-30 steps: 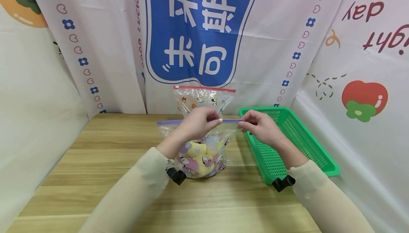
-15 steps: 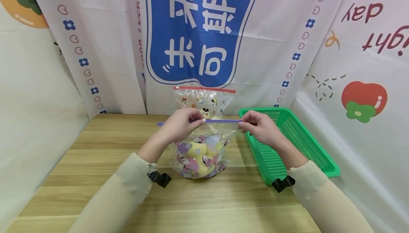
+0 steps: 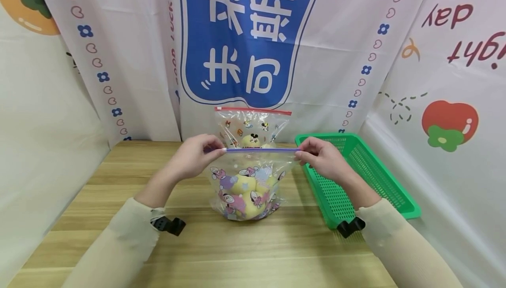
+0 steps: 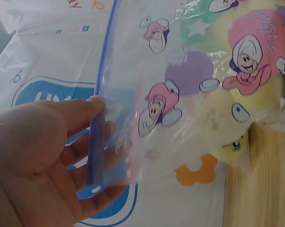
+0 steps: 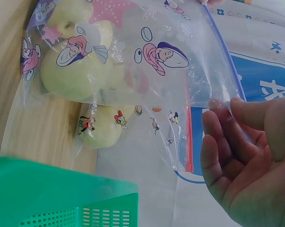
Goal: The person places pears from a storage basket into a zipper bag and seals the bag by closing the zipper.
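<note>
A clear zip bag (image 3: 215,182) with pink and purple cartoon prints stands upright on the wooden table, holding several round, pale yellow-green fruits (image 5: 73,73). Along its top runs a blue-purple zip strip (image 3: 261,149), stretched level between both hands. My left hand (image 3: 193,156) pinches the strip near its left end, thumb on the near side; in the left wrist view the other fingers spread behind the plastic. At the opposite corner my right hand (image 3: 326,158) pinches the strip's end between thumb and fingertips.
Directly behind stands a second clear bag with a red zip strip (image 3: 253,110), also holding pale fruit. A green perforated basket (image 3: 387,178) sits to the right, close to my right forearm. Printed white cloth (image 3: 332,37) walls the table (image 3: 237,253) at back and sides.
My left hand has slid left along the strip, from right of the bag's middle to near its left end. The right hand has stayed at the right corner.
</note>
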### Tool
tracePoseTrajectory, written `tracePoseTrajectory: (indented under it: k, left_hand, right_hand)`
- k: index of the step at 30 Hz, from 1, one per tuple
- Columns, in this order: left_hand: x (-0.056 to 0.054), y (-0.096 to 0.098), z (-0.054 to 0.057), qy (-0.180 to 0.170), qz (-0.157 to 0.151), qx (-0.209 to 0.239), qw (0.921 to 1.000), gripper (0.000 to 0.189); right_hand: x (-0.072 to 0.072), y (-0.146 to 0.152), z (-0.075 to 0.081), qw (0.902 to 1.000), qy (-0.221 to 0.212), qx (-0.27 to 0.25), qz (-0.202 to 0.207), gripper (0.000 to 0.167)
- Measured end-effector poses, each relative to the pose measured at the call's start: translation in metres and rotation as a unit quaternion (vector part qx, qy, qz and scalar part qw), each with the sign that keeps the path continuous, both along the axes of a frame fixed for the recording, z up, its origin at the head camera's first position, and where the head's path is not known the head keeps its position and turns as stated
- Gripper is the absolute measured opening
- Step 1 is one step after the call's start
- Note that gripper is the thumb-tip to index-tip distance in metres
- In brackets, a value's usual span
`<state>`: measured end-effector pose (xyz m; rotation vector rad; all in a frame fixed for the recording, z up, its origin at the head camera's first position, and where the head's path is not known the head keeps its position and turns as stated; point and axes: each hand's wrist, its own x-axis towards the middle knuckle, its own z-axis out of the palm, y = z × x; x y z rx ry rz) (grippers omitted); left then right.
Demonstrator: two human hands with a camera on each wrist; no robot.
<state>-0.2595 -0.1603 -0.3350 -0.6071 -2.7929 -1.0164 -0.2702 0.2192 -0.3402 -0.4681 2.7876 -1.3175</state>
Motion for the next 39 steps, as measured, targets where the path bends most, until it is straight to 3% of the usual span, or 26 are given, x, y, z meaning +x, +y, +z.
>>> tracePoseTrajectory:
  k: [11,22,26,30,32,35,39]
  left_hand:
    - [0.006,-0.037,-0.005,-0.016,0.021,0.013,0.9996,0.022]
    - [0.009,-0.051,-0.006,-0.043,0.025,0.019,0.9986,0.028]
    - [0.004,-0.060,-0.018,-0.093,0.013,0.057,0.9939,0.039]
    - [0.000,-0.071,-0.033,-0.165,-0.014,0.103,0.9808,0.041]
    - [-0.001,-0.073,-0.039,-0.179,-0.024,0.122,0.9759,0.035]
    - [-0.003,-0.072,-0.041,-0.168,-0.032,0.140,0.9752,0.028]
    - [-0.005,-0.068,-0.034,-0.144,-0.038,0.153,0.9770,0.026]
  right_hand:
    - [-0.001,0.002,-0.001,1.0000,-0.008,-0.001,-0.002,0.015]
    - [-0.003,0.002,-0.001,0.9998,-0.017,-0.003,0.002,0.017]
    - [-0.004,0.002,0.000,0.9991,-0.037,-0.012,0.018,0.023]
    - [-0.007,0.003,0.000,0.9970,-0.065,-0.008,0.040,0.027]
    - [-0.007,0.003,0.000,0.9963,-0.071,0.001,0.047,0.026]
    - [-0.006,0.005,0.000,0.9967,-0.067,0.015,0.044,0.023]
    - [-0.004,0.009,0.006,0.9976,-0.060,0.019,0.029,0.022]
